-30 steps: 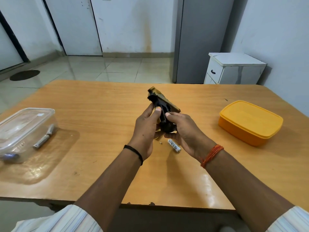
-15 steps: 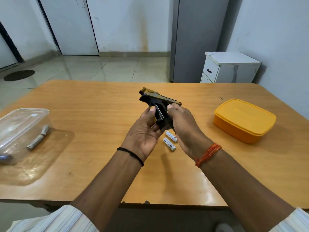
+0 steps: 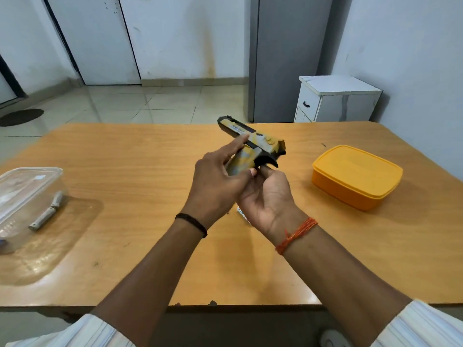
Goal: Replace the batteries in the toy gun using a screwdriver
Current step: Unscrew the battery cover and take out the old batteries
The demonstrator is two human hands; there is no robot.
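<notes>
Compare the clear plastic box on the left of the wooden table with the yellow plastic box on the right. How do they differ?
The clear plastic box is see-through, so a grey tool shows through its wall; the yellow plastic box is opaque and hides any contents. The clear box sits near the table's left edge, the yellow one towards the right. Both are rounded rectangular boxes resting on the table, untouched by either hand.

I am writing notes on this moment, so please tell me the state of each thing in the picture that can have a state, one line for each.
toy gun: lifted off the table, tilted, held in both hands
left hand: gripping the gun's handle
right hand: holding the gun from below
yellow box: lid on, closed
clear container: on the table, a grey tool inside
battery: lying on the table, mostly hidden
</notes>
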